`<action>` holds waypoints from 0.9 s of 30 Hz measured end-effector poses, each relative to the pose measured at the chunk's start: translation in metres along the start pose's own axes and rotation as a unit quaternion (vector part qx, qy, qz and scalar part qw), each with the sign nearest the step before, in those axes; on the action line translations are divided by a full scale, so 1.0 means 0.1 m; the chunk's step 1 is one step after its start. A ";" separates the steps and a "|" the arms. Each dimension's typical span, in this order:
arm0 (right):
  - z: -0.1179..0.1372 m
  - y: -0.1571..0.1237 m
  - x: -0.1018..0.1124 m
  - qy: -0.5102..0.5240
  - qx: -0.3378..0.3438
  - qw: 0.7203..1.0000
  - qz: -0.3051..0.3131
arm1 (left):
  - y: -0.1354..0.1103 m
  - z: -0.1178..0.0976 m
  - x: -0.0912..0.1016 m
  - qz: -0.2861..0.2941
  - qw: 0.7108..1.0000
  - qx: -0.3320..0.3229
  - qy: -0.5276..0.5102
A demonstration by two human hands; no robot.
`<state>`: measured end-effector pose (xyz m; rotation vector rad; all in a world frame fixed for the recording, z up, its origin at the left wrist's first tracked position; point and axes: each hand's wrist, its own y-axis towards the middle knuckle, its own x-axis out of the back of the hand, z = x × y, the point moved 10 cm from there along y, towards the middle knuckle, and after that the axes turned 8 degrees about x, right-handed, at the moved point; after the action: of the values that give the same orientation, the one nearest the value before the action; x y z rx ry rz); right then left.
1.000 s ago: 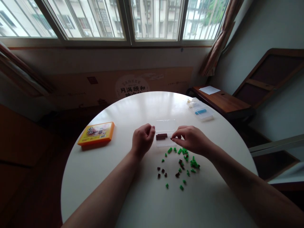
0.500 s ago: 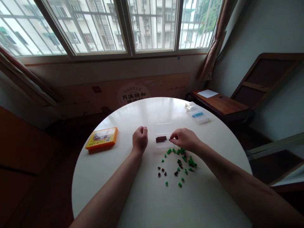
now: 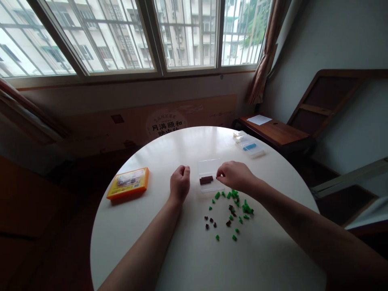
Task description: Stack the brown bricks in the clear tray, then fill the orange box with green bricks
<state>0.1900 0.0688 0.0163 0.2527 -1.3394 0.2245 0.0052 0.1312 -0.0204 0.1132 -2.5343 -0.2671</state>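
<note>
At the middle of the round white table (image 3: pixel 121 226), the bare left hand (image 3: pixel 180 184) has moved slightly to the left, away from the open clear plastic box (image 3: pixel 209 165), which it was just beside one second ago. It is closed as a fist; whether something is inside, I cannot tell. By my judgement, this leaves the work at the box to the bare right hand (image 3: pixel 235 174), which stays almost in the same place, thumb and finger pinched on a small dark brown piece (image 3: pixel 216 178). That piece is at the fingertips, over the right side of the box, right of the long dark brown strips (image 3: pixel 206 180). Small green plastic pieces (image 3: pixel 247 207) and loose brown ones (image 3: pixel 211 220) lie nearer, scattered.
</note>
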 end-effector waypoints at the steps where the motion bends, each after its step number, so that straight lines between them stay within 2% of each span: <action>1: 0.00 0.02 -0.01 -0.004 -0.003 1.000 0.004 | -0.01 -0.02 0.00 0.008 1.000 -0.004 0.006; 8: 0.04 0.09 -0.19 -0.016 -0.012 0.999 0.028 | -0.13 -0.21 -0.07 0.119 0.990 -0.058 0.050; 11: 0.04 0.05 -0.18 -0.009 -0.005 1.000 0.021 | -0.23 -0.30 -0.19 0.208 0.969 -0.084 0.102; 13: 0.04 0.02 -0.15 -0.002 0.001 1.000 0.004 | -0.27 -0.34 -0.22 0.234 0.960 -0.093 0.124; 20: 0.03 0.01 -0.11 0.029 0.028 0.998 -0.040 | -0.32 -0.35 -0.25 0.263 0.954 -0.085 0.115; 27: 0.00 0.03 -0.20 0.036 0.033 0.999 -0.023 | -0.35 -0.29 -0.27 0.261 0.954 -0.073 0.126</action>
<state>0.1849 0.0716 -0.0028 0.3284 -1.2553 0.2364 0.0446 0.0964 -0.0190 -0.5392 -2.1834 -0.2102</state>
